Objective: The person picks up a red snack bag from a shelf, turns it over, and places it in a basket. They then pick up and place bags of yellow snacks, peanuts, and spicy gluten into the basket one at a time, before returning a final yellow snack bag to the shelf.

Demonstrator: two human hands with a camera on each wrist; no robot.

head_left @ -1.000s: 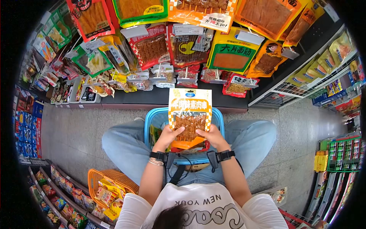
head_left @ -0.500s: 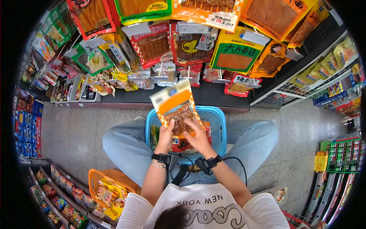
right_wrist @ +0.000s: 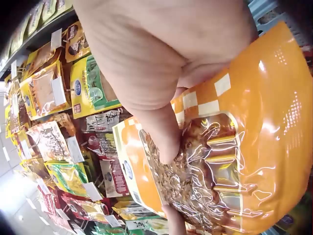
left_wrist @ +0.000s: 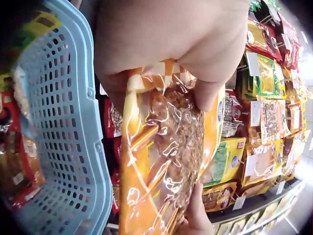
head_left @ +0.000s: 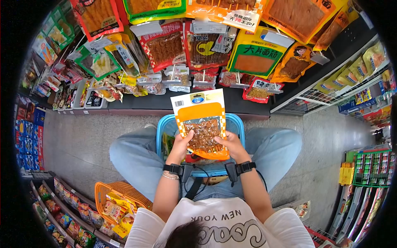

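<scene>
Both hands hold an orange and white snack packet upright over a blue basket. Browned skewered pieces show through its clear window, with a plain orange panel and a barcode above. My left hand grips the lower left side, thumb on the window. On the opposite edge, my right hand pinches the packet, its thumb lying across the window. The other fingers are mostly hidden behind the packet. Inside the basket, red and green packets are partly covered by the hands and the held packet.
Ahead, a rack carries hanging snack packets, among them a yellow and green one. An orange basket with yellow packets stands at lower left. My bent knees flank the blue basket. Shelves line both sides.
The packet has been turned over: its lettered front faced me earlier, and now the side with the barcode does. Midway it tilted left in the left hand while the right fingers moved over it.
</scene>
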